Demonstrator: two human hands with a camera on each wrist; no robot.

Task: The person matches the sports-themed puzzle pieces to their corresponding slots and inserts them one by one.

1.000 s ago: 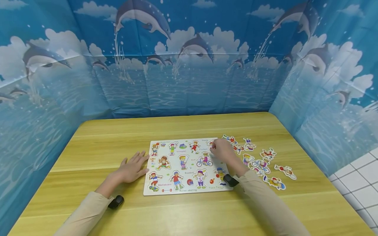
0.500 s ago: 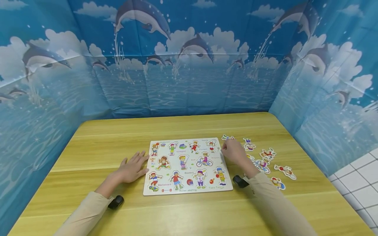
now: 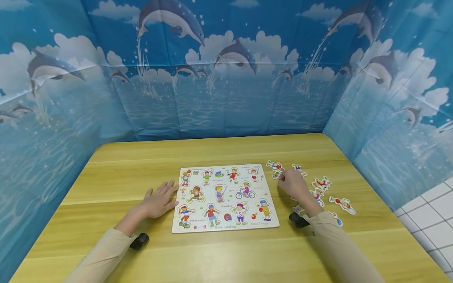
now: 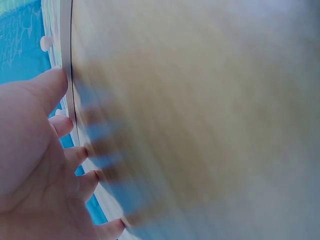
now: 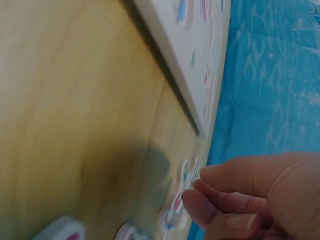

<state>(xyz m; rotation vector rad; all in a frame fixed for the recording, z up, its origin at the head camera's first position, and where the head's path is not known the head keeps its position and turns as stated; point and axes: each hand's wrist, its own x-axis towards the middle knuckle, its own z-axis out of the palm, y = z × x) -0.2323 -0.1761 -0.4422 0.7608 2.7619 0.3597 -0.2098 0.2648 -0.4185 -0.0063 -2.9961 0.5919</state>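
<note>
A white puzzle board (image 3: pixel 209 230) with printed sports figures lies flat mid-table. My left hand (image 3: pixel 159 202) rests palm down at its left side, fingers spread and fingertips at its edge; the left wrist view shows the thumb (image 4: pixel 52 90) right at the board's rim. My right hand (image 3: pixel 293 182) hovers over several loose figure pieces right of the board, partly covering them. In the right wrist view its thumb and bent fingers (image 5: pixel 200 205) come near each other with nothing visible between them; a flat piece (image 5: pixel 175 205) shows just past the fingertips.
Other cut-out pieces lie to the right, among them a red-and-white figure (image 3: pixel 321 183) and a figure with a racket (image 3: pixel 342 205). The wooden table (image 3: pixel 212 259) ends at a blue dolphin-print curtain (image 3: pixel 226 98). Each wrist carries a black camera (image 3: pixel 139 241).
My right hand has moved rightward from the board's upper right corner to the loose pieces, uncovering the tennis figure. My left hand has stayed put.
</note>
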